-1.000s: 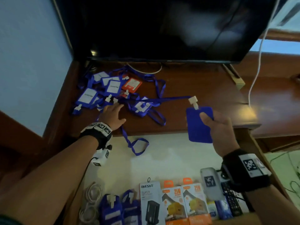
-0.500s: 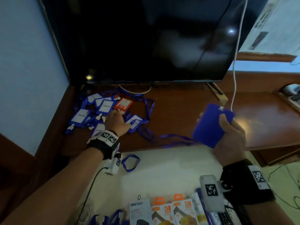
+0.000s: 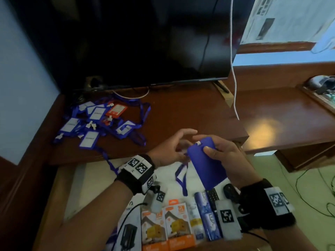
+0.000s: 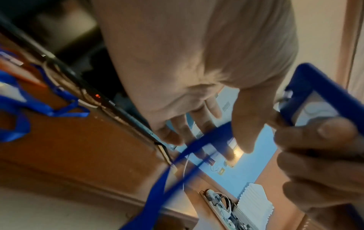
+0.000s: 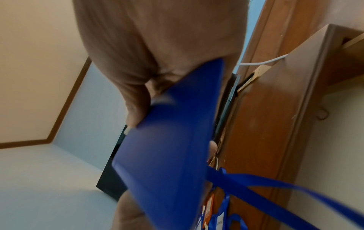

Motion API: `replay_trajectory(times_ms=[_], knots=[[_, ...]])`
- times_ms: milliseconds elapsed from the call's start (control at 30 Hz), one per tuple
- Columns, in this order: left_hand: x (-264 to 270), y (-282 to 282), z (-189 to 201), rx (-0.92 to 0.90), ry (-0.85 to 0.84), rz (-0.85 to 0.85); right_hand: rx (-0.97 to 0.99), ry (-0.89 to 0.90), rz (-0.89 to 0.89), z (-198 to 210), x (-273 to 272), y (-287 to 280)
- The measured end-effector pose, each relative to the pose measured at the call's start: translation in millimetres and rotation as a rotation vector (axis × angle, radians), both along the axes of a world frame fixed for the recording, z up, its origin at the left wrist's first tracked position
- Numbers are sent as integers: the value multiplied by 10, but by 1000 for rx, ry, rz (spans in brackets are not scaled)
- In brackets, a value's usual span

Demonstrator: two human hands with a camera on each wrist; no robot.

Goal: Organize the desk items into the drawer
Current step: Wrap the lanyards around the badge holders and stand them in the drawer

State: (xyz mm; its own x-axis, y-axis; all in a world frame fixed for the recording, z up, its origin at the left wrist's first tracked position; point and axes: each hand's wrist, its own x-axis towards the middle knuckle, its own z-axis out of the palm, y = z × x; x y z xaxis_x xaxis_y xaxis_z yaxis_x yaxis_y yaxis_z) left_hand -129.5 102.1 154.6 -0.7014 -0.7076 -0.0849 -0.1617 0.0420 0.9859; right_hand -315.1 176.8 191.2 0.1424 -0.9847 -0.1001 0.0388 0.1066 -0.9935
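Observation:
My right hand (image 3: 214, 151) grips a blue badge holder (image 3: 206, 167) above the open drawer (image 3: 94, 180), thumb on its back face. The badge's blue lanyard (image 3: 182, 178) hangs down into the drawer. My left hand (image 3: 179, 142) is at the badge's top left, fingers spread and fairly straight; in the left wrist view the lanyard (image 4: 177, 163) crosses in front of those fingers (image 4: 199, 132). The right wrist view is filled by the badge holder (image 5: 173, 140). A pile of blue badges and lanyards (image 3: 96, 120), with one orange badge (image 3: 117, 109), lies on the desk (image 3: 190, 109) at the left.
A dark monitor (image 3: 145, 42) stands at the back of the desk, and a white cable (image 3: 234, 78) hangs at its right. The drawer's near end holds orange boxes (image 3: 166, 227), blue cans (image 3: 206, 214) and a remote (image 3: 213, 196). A lower wooden shelf (image 3: 290, 120) extends right.
My right hand brought the badge holder down and toward me over the drawer. My left hand left the pile on the desk and came across to the top of the badge.

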Motion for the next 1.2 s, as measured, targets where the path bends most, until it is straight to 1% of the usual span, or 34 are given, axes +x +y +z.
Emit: replay_trajectory(times_ms=[67, 100, 200, 233, 400, 500, 567, 600, 667, 733, 800, 833, 867, 933, 967, 1000, 1067, 1200], knots=[[-68, 131, -110, 47, -34, 36, 32, 24, 4, -107, -173, 45], [-88, 189, -172, 62, -60, 81, 53, 33, -4, -172, -247, 62], [-69, 344, -331, 61, -193, 316, 125, 32, -78, -397, -408, 121], [-43, 400, -380, 62, -214, 399, 150, 36, -102, -468, -446, 142], [145, 648, -571, 99, -198, 713, 220, 68, -122, -683, -514, 289], [245, 761, -596, 78, -164, 881, 231, 188, -118, -756, -504, 354], [277, 835, -588, 84, -152, 960, 201, 275, -135, -807, -458, 363], [283, 865, -587, 102, -153, 965, 184, 300, -152, -826, -417, 357], [294, 915, -599, 113, -211, 915, 154, 321, -186, -820, -291, 350], [298, 969, -587, 60, -307, 842, 119, 320, -190, -787, -132, 334], [283, 1020, -519, -4, -340, 805, 62, 325, -170, -750, 43, 325], [273, 1045, -458, -7, -323, 778, 35, 336, -164, -735, 145, 324], [262, 1071, -394, 37, -279, 730, 18, 347, -167, -725, 243, 326], [239, 1122, -254, 224, -136, 591, 8, 367, -190, -719, 439, 331], [238, 1145, -208, 309, -87, 528, 8, 370, -195, -706, 530, 342], [251, 1163, -189, 350, -67, 489, 7, 362, -187, -702, 624, 355], [298, 1182, -211, 357, -55, 474, 13, 308, -144, -713, 783, 386], [397, 1196, -357, 345, -72, 524, 67, 245, -86, -748, 950, 465]])
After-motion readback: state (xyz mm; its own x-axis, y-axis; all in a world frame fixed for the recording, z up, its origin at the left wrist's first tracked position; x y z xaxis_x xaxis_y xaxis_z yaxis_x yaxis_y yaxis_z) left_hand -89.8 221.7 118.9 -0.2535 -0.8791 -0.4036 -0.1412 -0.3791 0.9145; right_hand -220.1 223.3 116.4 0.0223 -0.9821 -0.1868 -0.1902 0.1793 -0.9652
